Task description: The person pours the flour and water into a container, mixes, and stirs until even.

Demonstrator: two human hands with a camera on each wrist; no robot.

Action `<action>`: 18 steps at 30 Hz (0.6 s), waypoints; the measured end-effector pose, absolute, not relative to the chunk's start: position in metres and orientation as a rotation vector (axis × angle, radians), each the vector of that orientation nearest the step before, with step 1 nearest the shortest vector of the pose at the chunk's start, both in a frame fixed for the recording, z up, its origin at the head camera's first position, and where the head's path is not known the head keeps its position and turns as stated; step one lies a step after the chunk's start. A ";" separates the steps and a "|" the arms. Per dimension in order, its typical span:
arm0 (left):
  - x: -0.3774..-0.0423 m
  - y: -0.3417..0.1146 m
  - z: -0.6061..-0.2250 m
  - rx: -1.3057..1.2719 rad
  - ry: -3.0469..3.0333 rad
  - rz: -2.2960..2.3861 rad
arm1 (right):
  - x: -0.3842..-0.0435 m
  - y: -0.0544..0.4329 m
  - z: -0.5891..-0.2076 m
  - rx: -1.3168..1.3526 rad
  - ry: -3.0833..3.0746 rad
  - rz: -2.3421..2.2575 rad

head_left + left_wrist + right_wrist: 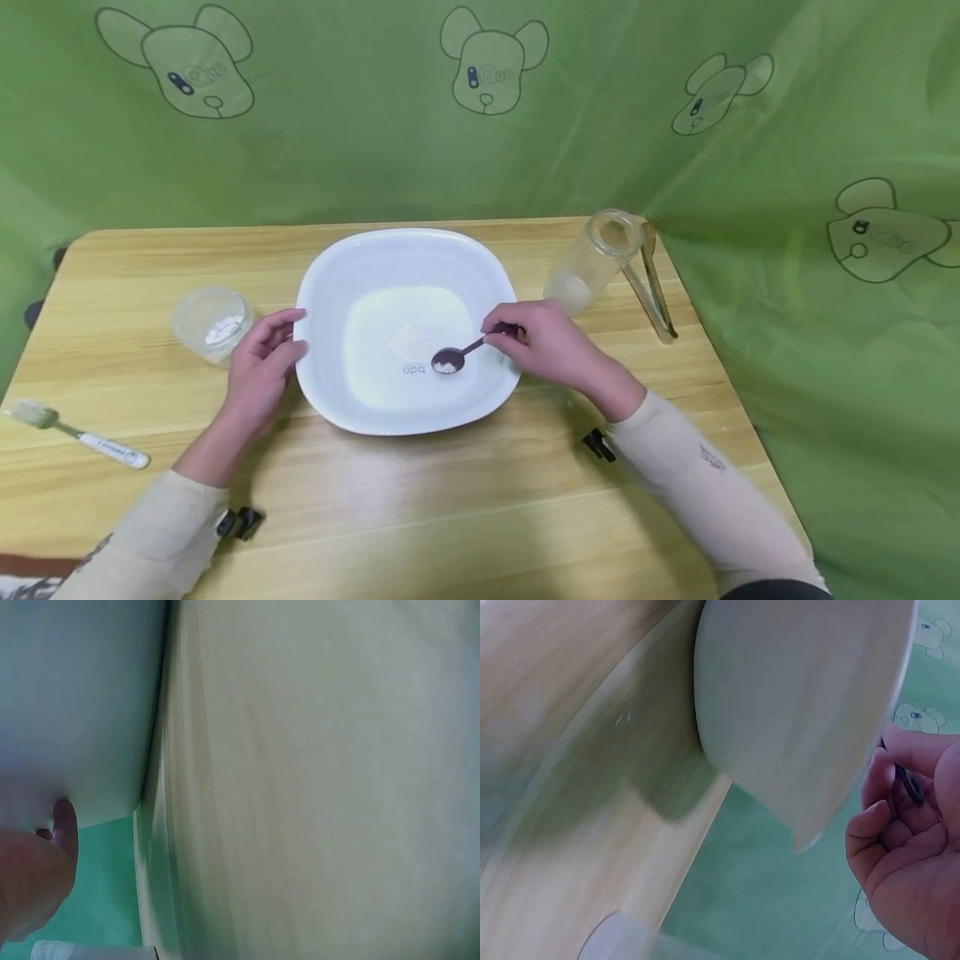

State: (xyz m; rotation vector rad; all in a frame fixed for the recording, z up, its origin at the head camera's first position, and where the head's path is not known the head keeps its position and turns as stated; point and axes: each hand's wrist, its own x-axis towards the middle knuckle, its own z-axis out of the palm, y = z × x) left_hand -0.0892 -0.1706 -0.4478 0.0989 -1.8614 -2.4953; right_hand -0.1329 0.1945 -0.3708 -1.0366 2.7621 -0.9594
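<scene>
A white basin (405, 417) stands mid-table, with a small patch of white powder (408, 342) on its floor. My left hand (258, 367) holds the basin's left rim between thumb and fingers; the left wrist view shows a fingertip against the outer wall. My right hand (551, 346) pinches the handle of a dark spoon (448, 361) at the basin's right rim. White powder lies in the spoon's bowl, which is over the basin. In the right wrist view the right hand's fingers curl around the handle end (911, 786) beside the basin wall (780, 697).
Left of the basin sits a clear round container (213, 321) with white contents. A green-and-white brush (82, 435) lies at the far left. Behind the right hand are a glass jar (592, 258) and metal tongs (652, 292). A green curtain (360, 125) hangs past the table's back edge.
</scene>
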 end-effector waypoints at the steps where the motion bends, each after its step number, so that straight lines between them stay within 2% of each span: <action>1: -0.089 -0.170 -0.448 0.097 -1.861 -2.495 | -0.134 0.192 -0.372 -1.036 2.760 -0.944; 18: -0.090 -0.170 -0.449 0.095 -1.861 -2.475 | -0.140 0.191 -0.362 -1.003 2.934 -0.657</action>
